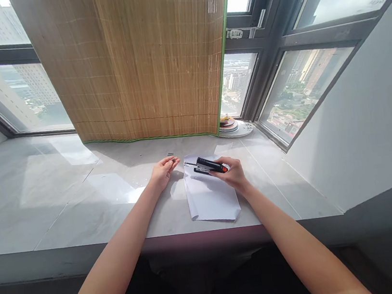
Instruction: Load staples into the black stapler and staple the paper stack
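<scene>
Through the head camera I see both hands over a pale ledge (pixel 82 216), tiled and streaked with sunlight; my right hand (pixel 234 172) is clamped around the rear of a black stapler (pixel 210 165), fingers and thumb wrapped about its red-marked end; the stapler is held above the upper part of the white paper (pixel 213 198), its body slanting down toward the right, its black upper arm and lower base spread apart, a slim metal part jutting out toward my left hand (pixel 162 172); that hand is to the left of the paper, well short of the stapler, its thumb and fingertips pinched together on what looks like a small dark piece (pixel 173 160), too small for me to name for certain; just beyond those fingertips a small dark strip (pixel 170 154) lies on the ledge; the paper rests flat near the front edge, more than one sheet, its lower corners lifting a little; behind, a bamboo blind (pixel 141 72) with green edging hangs down to the ledge, and a stack of plates (pixel 237 129) stands beside its right corner, under the dark-framed window (pixel 239 77).
</scene>
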Motion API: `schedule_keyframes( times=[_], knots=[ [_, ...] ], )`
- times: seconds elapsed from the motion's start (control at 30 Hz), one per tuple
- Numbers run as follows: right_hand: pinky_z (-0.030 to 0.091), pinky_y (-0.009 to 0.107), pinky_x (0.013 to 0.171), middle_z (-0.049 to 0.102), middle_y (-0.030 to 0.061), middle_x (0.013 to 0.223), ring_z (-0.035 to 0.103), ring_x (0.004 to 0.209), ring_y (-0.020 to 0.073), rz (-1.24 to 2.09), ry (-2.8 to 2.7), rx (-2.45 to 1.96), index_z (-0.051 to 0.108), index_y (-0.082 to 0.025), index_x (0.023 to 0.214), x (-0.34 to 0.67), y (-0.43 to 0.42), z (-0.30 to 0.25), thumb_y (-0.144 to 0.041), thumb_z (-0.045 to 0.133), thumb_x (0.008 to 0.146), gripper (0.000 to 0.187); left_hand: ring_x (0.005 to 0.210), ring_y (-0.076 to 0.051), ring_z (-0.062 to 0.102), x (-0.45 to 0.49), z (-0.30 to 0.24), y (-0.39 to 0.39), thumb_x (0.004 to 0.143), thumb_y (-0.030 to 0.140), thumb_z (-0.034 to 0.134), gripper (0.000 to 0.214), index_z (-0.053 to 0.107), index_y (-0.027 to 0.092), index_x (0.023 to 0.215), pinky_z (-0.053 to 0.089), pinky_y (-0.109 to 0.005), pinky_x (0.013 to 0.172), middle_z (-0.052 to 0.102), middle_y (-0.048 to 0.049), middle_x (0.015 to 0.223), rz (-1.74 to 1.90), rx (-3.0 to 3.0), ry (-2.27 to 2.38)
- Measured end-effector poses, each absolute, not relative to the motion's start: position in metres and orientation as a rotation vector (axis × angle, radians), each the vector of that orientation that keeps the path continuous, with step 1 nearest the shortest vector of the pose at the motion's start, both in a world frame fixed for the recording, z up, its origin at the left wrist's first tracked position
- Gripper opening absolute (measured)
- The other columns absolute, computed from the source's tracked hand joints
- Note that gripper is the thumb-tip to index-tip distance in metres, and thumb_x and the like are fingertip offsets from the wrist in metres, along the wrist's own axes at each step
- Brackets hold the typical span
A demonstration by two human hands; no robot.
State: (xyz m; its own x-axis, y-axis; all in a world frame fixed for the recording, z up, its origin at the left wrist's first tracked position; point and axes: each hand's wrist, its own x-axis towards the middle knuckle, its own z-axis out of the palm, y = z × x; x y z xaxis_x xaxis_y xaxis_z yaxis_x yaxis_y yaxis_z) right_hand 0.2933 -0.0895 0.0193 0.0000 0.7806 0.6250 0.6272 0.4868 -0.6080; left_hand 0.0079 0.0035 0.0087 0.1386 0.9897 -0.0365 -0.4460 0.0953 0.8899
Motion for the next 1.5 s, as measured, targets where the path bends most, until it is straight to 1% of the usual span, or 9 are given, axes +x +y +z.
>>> schedule_keyframes(
  times=[0.2,0.3,0.4,0.6,0.8,0.97,1.13,1.37,1.5],
  knots=[
    [0.056,0.037,0.080,0.078,0.0013,0.082,0.071,0.079,0.0235,0.527,-1.840,-1.217,0.077,-0.023,0.083,0.302,-0.088,0.017,-0.047,0.090,0.073,0.028,0.092,-0.023,0.079,0.007,0.018,-0.005,0.068,0.040,0.099,0.052,0.075,0.018,0.108,0.063,-0.036,0.085,0.082,-0.0122,0.106,1.268,1.093,0.820],
    [0.058,0.041,0.090,0.080,0.0037,0.095,0.072,0.091,0.0252,0.476,-1.881,-1.144,0.078,-0.024,0.092,0.296,-0.089,0.021,-0.051,0.083,0.084,0.029,0.085,-0.021,0.075,0.011,0.022,-0.010,0.065,0.044,0.100,0.052,0.074,0.019,0.103,0.054,-0.029,0.068,0.081,-0.0095,0.096,1.288,1.223,0.795],
    [0.058,0.045,0.094,0.079,0.0065,0.095,0.071,0.094,0.0260,0.260,-1.789,-1.047,0.077,-0.025,0.092,0.282,-0.092,0.033,-0.047,0.071,0.099,0.023,0.088,-0.021,0.074,0.014,0.024,-0.013,0.068,0.044,0.099,0.047,0.072,0.020,0.097,0.053,-0.029,0.071,0.079,-0.0078,0.093,1.291,1.338,0.729],
    [0.058,0.037,0.089,0.078,0.0080,0.115,0.069,0.104,0.0241,-0.090,-2.078,-0.881,0.078,-0.027,0.116,0.234,-0.090,0.050,-0.028,0.070,0.105,0.014,0.077,-0.016,0.066,0.014,0.025,-0.018,0.069,0.044,0.100,0.047,0.069,0.021,0.095,0.052,-0.030,0.077,0.067,0.0000,0.080,1.192,1.407,0.640],
    [0.055,0.033,0.081,0.076,0.0084,0.112,0.066,0.100,0.0225,-0.440,-2.283,-0.874,0.075,-0.023,0.100,0.208,-0.080,0.052,-0.003,0.054,0.103,0.029,0.080,-0.015,0.061,0.013,0.030,-0.023,0.070,0.045,0.099,0.047,0.066,0.021,0.093,0.050,-0.029,0.077,0.065,-0.0015,0.087,1.121,1.412,0.539],
    [0.056,0.041,0.091,0.076,0.0103,0.107,0.065,0.100,0.0256,-0.325,-2.050,-1.047,0.075,-0.023,0.098,0.264,-0.057,0.055,-0.017,0.055,0.106,0.023,0.066,-0.015,0.055,0.004,0.029,-0.010,0.088,0.061,0.077,0.043,0.061,0.022,0.083,0.047,-0.032,0.071,0.065,-0.0023,0.079,1.237,1.470,0.709],
    [0.054,0.047,0.090,0.074,0.0118,0.087,0.063,0.092,0.0309,-0.120,-1.596,-1.669,0.071,-0.023,0.073,0.382,-0.023,0.024,-0.029,0.064,0.091,0.020,0.062,-0.019,0.047,-0.010,0.020,0.006,0.098,0.042,0.061,0.036,0.050,0.024,0.068,0.036,-0.035,0.068,0.052,-0.0014,0.063,1.347,1.780,1.503],
    [0.051,0.045,0.101,0.079,0.0173,0.103,0.068,0.103,0.0324,0.007,-1.448,-1.874,0.079,-0.019,0.081,0.427,-0.002,-0.020,-0.024,0.062,0.084,0.018,0.107,-0.035,0.059,-0.004,0.005,0.016,0.094,0.022,0.056,0.009,0.063,0.024,0.089,0.046,-0.047,0.095,0.063,-0.0164,0.107,1.077,2.021,1.897],
    [0.052,0.043,0.100,0.080,0.0152,0.103,0.069,0.099,0.0303,0.065,-1.430,-1.833,0.078,-0.020,0.082,0.424,-0.004,-0.015,-0.027,0.063,0.081,0.016,0.121,-0.041,0.056,0.001,0.001,0.034,0.093,0.021,0.058,0.024,0.069,0.023,0.114,0.044,-0.055,0.105,0.065,-0.0195,0.130,0.877,2.096,1.846]
  ],
)
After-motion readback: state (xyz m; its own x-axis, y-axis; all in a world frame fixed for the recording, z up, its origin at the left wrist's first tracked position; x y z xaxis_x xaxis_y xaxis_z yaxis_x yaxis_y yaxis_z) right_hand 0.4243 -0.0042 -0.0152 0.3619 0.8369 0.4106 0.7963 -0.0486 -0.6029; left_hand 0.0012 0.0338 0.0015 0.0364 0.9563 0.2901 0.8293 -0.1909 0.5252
